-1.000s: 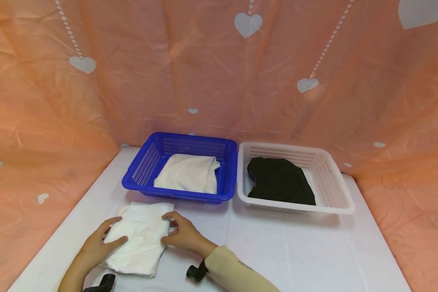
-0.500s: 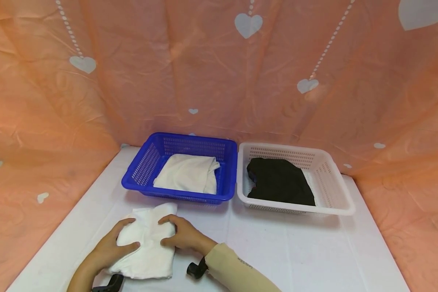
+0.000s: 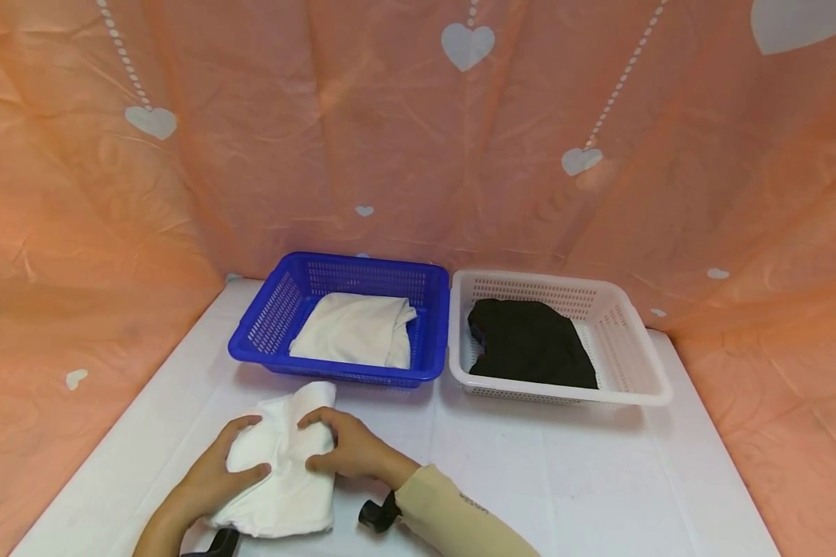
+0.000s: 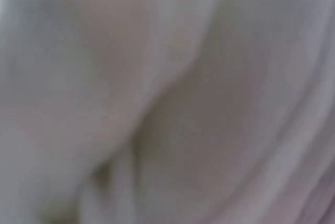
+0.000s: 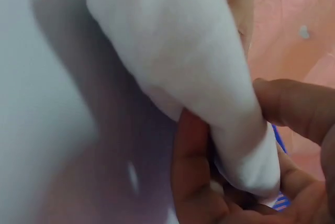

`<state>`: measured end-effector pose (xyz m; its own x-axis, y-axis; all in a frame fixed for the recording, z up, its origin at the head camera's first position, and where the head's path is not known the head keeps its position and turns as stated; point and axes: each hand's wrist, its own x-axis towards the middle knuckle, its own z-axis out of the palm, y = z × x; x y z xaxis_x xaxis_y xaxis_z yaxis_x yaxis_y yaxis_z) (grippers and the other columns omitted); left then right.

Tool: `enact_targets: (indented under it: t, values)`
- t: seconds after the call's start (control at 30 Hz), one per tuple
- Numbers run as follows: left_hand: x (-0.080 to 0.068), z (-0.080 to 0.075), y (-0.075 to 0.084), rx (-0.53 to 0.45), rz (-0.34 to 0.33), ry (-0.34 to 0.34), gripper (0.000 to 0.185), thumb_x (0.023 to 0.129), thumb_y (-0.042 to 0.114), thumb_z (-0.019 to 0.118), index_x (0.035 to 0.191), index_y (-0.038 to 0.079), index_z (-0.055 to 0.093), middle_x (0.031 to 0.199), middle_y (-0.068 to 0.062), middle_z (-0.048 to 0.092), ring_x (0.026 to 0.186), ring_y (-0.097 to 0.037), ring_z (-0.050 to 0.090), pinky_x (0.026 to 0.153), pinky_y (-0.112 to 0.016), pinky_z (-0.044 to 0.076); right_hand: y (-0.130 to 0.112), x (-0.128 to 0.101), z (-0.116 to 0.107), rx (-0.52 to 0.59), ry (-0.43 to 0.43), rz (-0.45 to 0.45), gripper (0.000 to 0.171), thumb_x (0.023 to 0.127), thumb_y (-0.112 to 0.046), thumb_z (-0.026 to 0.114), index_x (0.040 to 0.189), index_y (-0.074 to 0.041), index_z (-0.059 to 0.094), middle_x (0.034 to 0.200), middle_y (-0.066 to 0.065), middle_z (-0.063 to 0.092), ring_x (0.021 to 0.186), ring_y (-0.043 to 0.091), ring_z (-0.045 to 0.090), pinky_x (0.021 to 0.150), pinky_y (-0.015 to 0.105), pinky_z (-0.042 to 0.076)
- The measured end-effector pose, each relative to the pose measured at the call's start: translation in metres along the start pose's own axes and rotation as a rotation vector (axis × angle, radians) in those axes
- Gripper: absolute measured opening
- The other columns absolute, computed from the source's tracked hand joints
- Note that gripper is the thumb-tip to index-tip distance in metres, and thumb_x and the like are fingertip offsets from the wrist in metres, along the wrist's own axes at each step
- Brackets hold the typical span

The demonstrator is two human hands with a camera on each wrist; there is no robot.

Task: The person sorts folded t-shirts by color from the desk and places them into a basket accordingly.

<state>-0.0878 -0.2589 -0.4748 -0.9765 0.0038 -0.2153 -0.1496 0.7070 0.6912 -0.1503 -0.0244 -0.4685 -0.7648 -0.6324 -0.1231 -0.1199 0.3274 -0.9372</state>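
A folded white cloth [image 3: 289, 472] is held between both hands at the front left of the table. My left hand [image 3: 216, 472] grips its left side, thumb lying over the top; the other fingers are partly hidden by the cloth. On the right edge my right hand [image 3: 355, 449] pinches it. The right wrist view shows the thumb [image 5: 293, 103] on one face and fingers [image 5: 191, 161] curled round the other, the thick fold of white fabric [image 5: 178, 51] between them, a shadow beside it. Only blurred pale fabric [image 4: 230, 103] fills the left wrist view.
A blue basket [image 3: 251, 354] behind the hands contains another folded white cloth [image 3: 351, 329]. Beside it, a white basket [image 3: 641, 363] contains a dark folded cloth [image 3: 532, 344]. An orange curtain [image 3: 404, 139] with hearts surrounds the white-covered table [image 3: 529, 480].
Both hands have drawn the white cloth together; the left hand moved rightward and further over it. The cloth's far right corner has risen. The baskets stay where they were.
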Motion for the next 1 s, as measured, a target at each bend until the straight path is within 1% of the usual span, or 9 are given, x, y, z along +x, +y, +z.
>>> enact_targets:
  t: [0.1,0.23,0.37,0.47,0.53,0.67,0.77,0.83,1.0]
  values:
    - [0.0,0.0,0.002,-0.013,0.022,0.036,0.083,0.08,0.032,0.077,0.145,0.014,0.029,0.143,-0.03,0.04,0.12,-0.047,0.047,0.089,-0.057,0.043,-0.004,-0.001,-0.002,-0.007,0.004,-0.03,0.047,0.076,-0.007,0.077,0.117,-0.024,0.061,0.119,0.0,0.06,0.094,0.002,0.055,0.079,0.019,0.047]
    - [-0.001,0.0,0.004,-0.038,0.042,0.076,0.082,0.08,0.03,0.077,0.145,0.016,0.03,0.143,-0.029,0.04,0.117,-0.044,0.049,0.086,-0.054,0.045,-0.007,-0.003,-0.003,-0.072,0.017,-0.048,0.047,0.077,-0.009,0.077,0.118,-0.026,0.06,0.123,0.0,0.057,0.096,0.003,0.053,0.08,0.019,0.047]
    - [-0.001,-0.001,0.004,-0.052,0.056,0.082,0.082,0.081,0.031,0.076,0.146,0.017,0.028,0.147,-0.028,0.035,0.121,-0.045,0.045,0.088,-0.056,0.043,-0.01,-0.005,-0.003,-0.154,0.035,-0.069,0.048,0.078,-0.009,0.077,0.118,-0.028,0.06,0.122,0.003,0.056,0.098,0.004,0.052,0.081,0.019,0.046]
    - [-0.002,-0.004,0.005,-0.065,0.099,0.089,0.08,0.082,0.029,0.075,0.146,0.016,0.028,0.149,-0.028,0.032,0.124,-0.045,0.042,0.09,-0.057,0.042,-0.014,-0.008,-0.004,-0.201,0.047,-0.108,0.048,0.079,-0.008,0.076,0.12,-0.027,0.06,0.118,0.004,0.056,0.095,0.004,0.051,0.079,0.018,0.046]
    - [-0.003,-0.006,0.006,-0.067,0.138,0.103,0.079,0.083,0.028,0.075,0.146,0.017,0.028,0.148,-0.026,0.033,0.123,-0.041,0.044,0.089,-0.052,0.044,-0.018,-0.01,-0.005,-0.212,0.049,-0.142,0.048,0.079,-0.008,0.075,0.121,-0.026,0.059,0.116,0.004,0.056,0.093,0.003,0.051,0.078,0.017,0.045]
    - [-0.005,-0.01,0.008,-0.069,0.207,0.163,0.076,0.083,0.024,0.075,0.145,0.017,0.031,0.145,-0.021,0.038,0.118,-0.007,0.041,0.085,-0.027,0.042,-0.028,-0.015,-0.008,-0.232,0.049,-0.218,0.047,0.081,-0.008,0.074,0.123,-0.024,0.058,0.115,0.003,0.056,0.087,0.001,0.049,0.073,0.014,0.045]
    - [-0.007,-0.011,0.012,-0.092,0.245,0.21,0.075,0.083,0.02,0.075,0.145,0.016,0.033,0.143,-0.019,0.039,0.105,0.009,0.038,0.078,-0.018,0.041,-0.034,-0.019,-0.01,-0.27,0.069,-0.276,0.047,0.082,-0.01,0.074,0.124,-0.023,0.057,0.113,0.003,0.057,0.085,0.0,0.048,0.07,0.013,0.045]
    - [-0.008,-0.013,0.016,-0.109,0.26,0.23,0.076,0.083,0.018,0.075,0.146,0.016,0.031,0.142,-0.02,0.039,0.1,0.011,0.038,0.075,-0.018,0.042,-0.037,-0.021,-0.012,-0.296,0.092,-0.314,0.046,0.083,-0.01,0.073,0.124,-0.023,0.057,0.113,0.003,0.057,0.085,0.0,0.048,0.07,0.013,0.046]
    - [-0.01,-0.016,0.025,-0.13,0.277,0.258,0.08,0.084,0.015,0.074,0.149,0.018,0.027,0.143,-0.02,0.037,0.097,0.007,0.043,0.072,-0.02,0.045,-0.043,-0.024,-0.017,-0.309,0.145,-0.382,0.047,0.082,-0.009,0.073,0.124,-0.021,0.057,0.114,0.003,0.058,0.085,0.0,0.05,0.069,0.014,0.049]
